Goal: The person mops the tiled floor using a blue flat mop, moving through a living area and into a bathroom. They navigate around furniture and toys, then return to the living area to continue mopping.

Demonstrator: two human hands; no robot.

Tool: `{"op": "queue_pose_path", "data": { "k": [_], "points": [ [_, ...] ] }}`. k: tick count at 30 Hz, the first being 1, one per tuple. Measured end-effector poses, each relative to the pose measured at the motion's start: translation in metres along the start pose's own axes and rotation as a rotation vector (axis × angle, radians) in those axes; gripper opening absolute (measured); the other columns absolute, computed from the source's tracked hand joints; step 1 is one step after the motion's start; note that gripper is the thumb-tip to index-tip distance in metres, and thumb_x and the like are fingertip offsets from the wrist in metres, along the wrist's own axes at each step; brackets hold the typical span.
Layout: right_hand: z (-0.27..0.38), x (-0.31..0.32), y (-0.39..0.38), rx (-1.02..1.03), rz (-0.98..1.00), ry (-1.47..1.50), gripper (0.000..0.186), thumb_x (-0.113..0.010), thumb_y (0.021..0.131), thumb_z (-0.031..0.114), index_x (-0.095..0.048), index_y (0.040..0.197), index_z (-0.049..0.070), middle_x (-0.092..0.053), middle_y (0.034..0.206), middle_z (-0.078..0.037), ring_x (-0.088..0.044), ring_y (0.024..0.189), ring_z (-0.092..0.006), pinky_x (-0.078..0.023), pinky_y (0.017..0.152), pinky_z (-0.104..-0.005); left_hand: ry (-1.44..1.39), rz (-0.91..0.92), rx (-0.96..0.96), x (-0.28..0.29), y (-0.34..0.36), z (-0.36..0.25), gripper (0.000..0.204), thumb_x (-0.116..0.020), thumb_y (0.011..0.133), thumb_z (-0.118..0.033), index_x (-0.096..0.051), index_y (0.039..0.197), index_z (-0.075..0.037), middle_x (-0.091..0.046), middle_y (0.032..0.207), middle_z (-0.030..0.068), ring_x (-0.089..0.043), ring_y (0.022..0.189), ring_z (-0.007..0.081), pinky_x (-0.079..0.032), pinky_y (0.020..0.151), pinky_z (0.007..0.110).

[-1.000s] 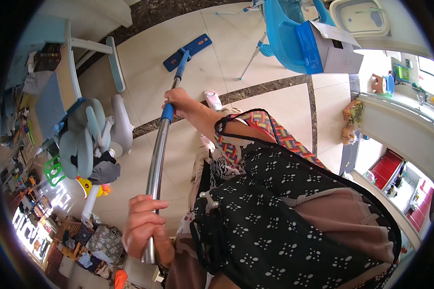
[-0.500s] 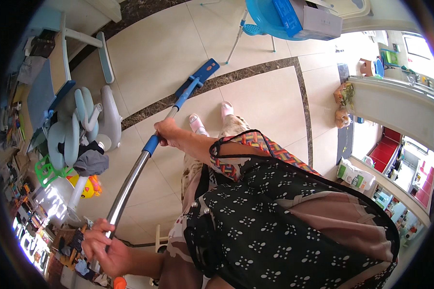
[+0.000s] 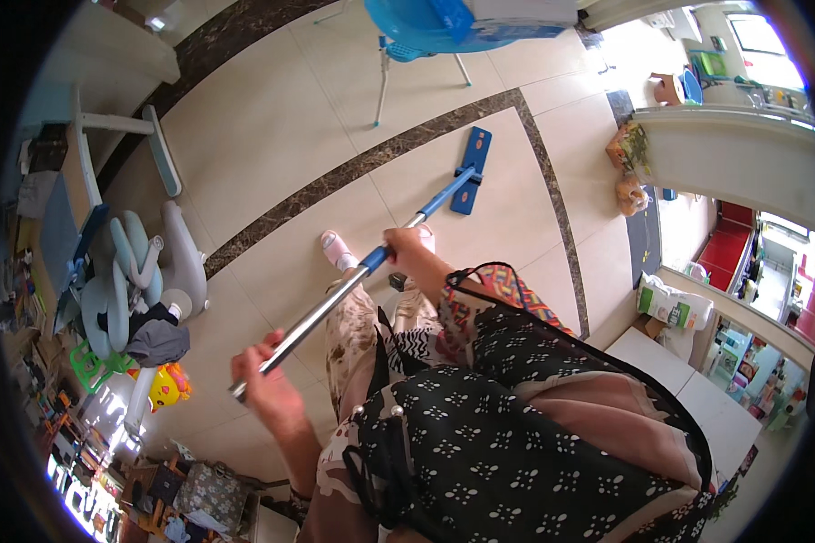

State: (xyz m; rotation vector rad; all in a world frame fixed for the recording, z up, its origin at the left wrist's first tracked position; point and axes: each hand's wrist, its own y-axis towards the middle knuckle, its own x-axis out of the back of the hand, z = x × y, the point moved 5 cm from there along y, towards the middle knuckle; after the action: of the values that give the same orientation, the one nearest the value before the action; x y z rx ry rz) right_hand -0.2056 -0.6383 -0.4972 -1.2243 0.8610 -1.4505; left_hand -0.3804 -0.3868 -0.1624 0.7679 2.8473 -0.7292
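Right now both hands are wrapped around a mop: the left hand is closed on the upper end of its shiny metal pole, with the bare tip of the pole poking out just past the fingers, and the right hand is closed further down, where the metal meets the blue lower section. From that grip the pole slants away to the upper right, and its flat blue head lies on the pale tiled floor, beside the dark marble inlay band that crosses the tiles. Below the pole one foot in a pink slipper stands on the floor, close to the right hand. The person wears patterned trousers and a dark dotted top that fills the lower middle of the view. Further out, a blue high chair on thin white legs stands at the top, well apart from the mop head. To the left sit grey and pale blue child seats with a yellow toy near them, and beyond these a cluttered edge of small things too blurred to tell. On the right a white ledge curves past, with a white sack below it.
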Motion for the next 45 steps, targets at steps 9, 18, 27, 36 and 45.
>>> {"op": "queue_pose_path", "data": {
  "k": [9, 18, 27, 36, 45],
  "points": [
    [0.048, 0.096, -0.05, 0.226, 0.081, -0.009, 0.017, -0.067, 0.073, 0.007, -0.051, 0.069, 0.004, -0.051, 0.061, -0.008, -0.051, 0.045, -0.0204, -0.037, 0.035, -0.0386, 0.301, 0.458, -0.47, -0.124, -0.136, -0.057, 0.019, -0.058, 0.079, -0.009, -0.045, 0.09, -0.002, -0.055, 0.085, 0.0149, -0.067, 0.089, 0.0394, -0.052, 0.09, 0.054],
    [0.161, 0.114, -0.083, 0.282, 0.353, 0.167, 0.019, -0.066, 0.072, 0.003, -0.05, 0.063, 0.008, -0.047, 0.06, -0.003, -0.044, 0.043, -0.017, -0.032, 0.035, -0.0352, 0.816, 0.87, -0.707, -0.27, -0.221, -0.071, 0.014, -0.063, 0.079, 0.0, -0.056, 0.09, -0.002, -0.059, 0.092, 0.0147, -0.068, 0.098, 0.04, -0.054, 0.094, 0.054],
    [0.199, 0.096, -0.061, 0.177, 0.493, 0.291, 0.025, -0.065, 0.076, 0.003, -0.041, 0.067, 0.01, -0.043, 0.058, -0.004, -0.042, 0.039, -0.0189, -0.028, 0.032, -0.0358, 0.775, 0.824, -0.808, -0.322, -0.193, -0.051, 0.006, -0.062, 0.079, 0.002, -0.058, 0.083, 0.003, -0.064, 0.088, 0.0193, -0.07, 0.094, 0.0384, -0.055, 0.09, 0.051],
    [0.13, 0.141, -0.054, 0.178, 0.119, 0.115, 0.018, -0.065, 0.078, 0.008, -0.049, 0.072, 0.002, -0.048, 0.058, -0.008, -0.048, 0.04, -0.0213, -0.035, 0.031, -0.038, 0.426, 0.548, -0.506, -0.232, -0.141, -0.048, 0.011, -0.049, 0.083, -0.002, -0.056, 0.08, 0.005, -0.061, 0.085, 0.0194, -0.068, 0.092, 0.0358, -0.051, 0.094, 0.05],
    [0.088, 0.21, 0.027, -0.11, -0.046, 0.573, 0.01, -0.059, 0.082, 0.004, -0.049, 0.079, 0.004, -0.051, 0.062, -0.007, -0.051, 0.049, -0.0208, -0.046, 0.043, -0.0409, 0.202, 0.389, -0.031, -0.217, -0.13, 0.046, 0.007, -0.054, 0.084, 0.002, -0.057, 0.088, 0.007, -0.061, 0.099, 0.0177, -0.063, 0.107, 0.0362, -0.045, 0.103, 0.051]
  ]
}}
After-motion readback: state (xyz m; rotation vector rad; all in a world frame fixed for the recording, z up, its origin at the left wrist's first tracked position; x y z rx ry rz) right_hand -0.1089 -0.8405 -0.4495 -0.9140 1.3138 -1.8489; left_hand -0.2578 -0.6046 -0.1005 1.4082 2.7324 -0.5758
